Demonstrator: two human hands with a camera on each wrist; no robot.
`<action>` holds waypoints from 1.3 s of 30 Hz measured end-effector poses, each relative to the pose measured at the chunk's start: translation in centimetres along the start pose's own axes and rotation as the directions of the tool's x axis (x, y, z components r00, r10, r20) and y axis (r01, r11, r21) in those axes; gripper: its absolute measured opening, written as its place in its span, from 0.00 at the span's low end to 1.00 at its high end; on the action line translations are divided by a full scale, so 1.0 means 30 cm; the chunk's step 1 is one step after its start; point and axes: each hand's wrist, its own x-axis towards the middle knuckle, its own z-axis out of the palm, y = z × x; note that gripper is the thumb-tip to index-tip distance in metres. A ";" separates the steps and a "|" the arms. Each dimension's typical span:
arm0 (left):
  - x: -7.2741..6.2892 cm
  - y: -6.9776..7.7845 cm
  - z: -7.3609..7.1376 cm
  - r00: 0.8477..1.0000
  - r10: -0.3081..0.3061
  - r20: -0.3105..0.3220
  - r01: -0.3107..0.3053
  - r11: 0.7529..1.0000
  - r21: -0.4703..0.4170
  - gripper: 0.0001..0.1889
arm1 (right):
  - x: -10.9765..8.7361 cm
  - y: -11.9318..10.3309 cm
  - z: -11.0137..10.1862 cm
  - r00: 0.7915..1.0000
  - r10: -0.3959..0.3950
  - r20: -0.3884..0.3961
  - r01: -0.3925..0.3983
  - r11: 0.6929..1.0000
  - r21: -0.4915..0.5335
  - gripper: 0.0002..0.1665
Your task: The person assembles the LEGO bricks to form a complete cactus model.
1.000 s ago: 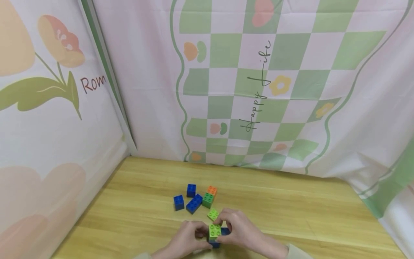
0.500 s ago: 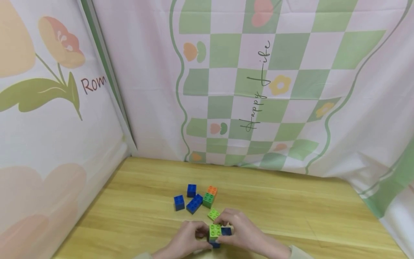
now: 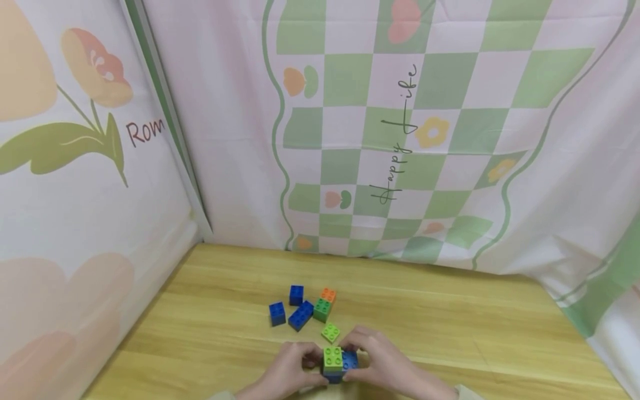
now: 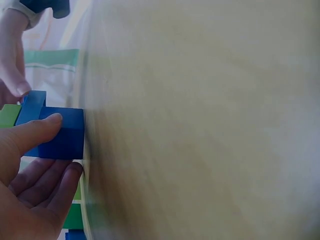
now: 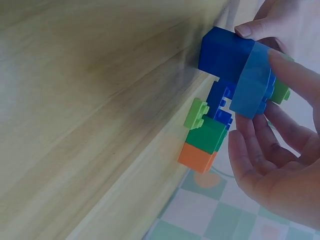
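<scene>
Bricks ahead, free tabletop rightward

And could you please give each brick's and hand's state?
Brick stack: upright, lime block on top
Left hand: gripping dark blue base
Right hand: pinching lighter blue layer
Loose lime brick: studs up
Green brick: studs up
Orange brick: studs up
Long blue brick: studs up
Far small blue brick: studs up
Near small blue brick: studs up

Pale beige sleeves stop well short of the bare, short-nailed fingers.

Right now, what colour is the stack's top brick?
Lime green; the top brick shows best in the head view.
</scene>
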 end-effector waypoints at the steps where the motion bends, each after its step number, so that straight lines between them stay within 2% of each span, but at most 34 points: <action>1: 0.000 -0.001 0.000 1.000 0.004 -0.001 -0.004 1.000 -0.001 0.16 | -0.003 0.003 0.001 1.000 -0.011 -0.005 0.011 1.000 -0.008 0.20; 7: -0.001 -0.004 0.001 1.000 0.011 -0.005 -0.011 1.000 0.005 0.16 | -0.010 0.010 0.005 0.998 -0.057 -0.033 0.055 0.998 -0.041 0.19; 14: -0.005 0.000 -0.001 1.000 0.008 -0.002 -0.008 1.000 0.001 0.17 | -0.011 0.013 0.003 0.999 -0.038 -0.023 0.038 0.999 -0.024 0.18; 19: -0.012 -0.003 -0.005 1.000 0.002 0.005 -0.002 0.999 -0.036 0.17 | -0.010 0.016 0.006 0.998 -0.056 -0.033 0.055 0.998 -0.028 0.17; 24: -0.020 -0.016 -0.026 1.000 -0.017 -0.001 0.016 0.998 -0.058 0.18 | -0.008 0.017 0.006 0.998 -0.050 -0.029 0.049 0.999 -0.020 0.18; 27: -0.025 -0.022 -0.046 0.999 -0.017 -0.034 0.016 0.999 -0.034 0.17 | -0.006 0.015 0.003 1.000 -0.017 -0.006 0.017 1.000 -0.003 0.18; 32: -0.032 -0.026 -0.078 0.993 0.015 -0.118 -0.012 1.000 0.026 0.15 | 0.000 0.014 -0.002 0.999 0.042 0.031 -0.042 0.999 0.019 0.18; 39: -0.034 -0.037 -0.114 0.968 0.065 -0.242 -0.044 0.995 0.089 0.14 | -0.001 0.012 -0.002 0.995 0.081 0.049 -0.083 0.996 0.036 0.18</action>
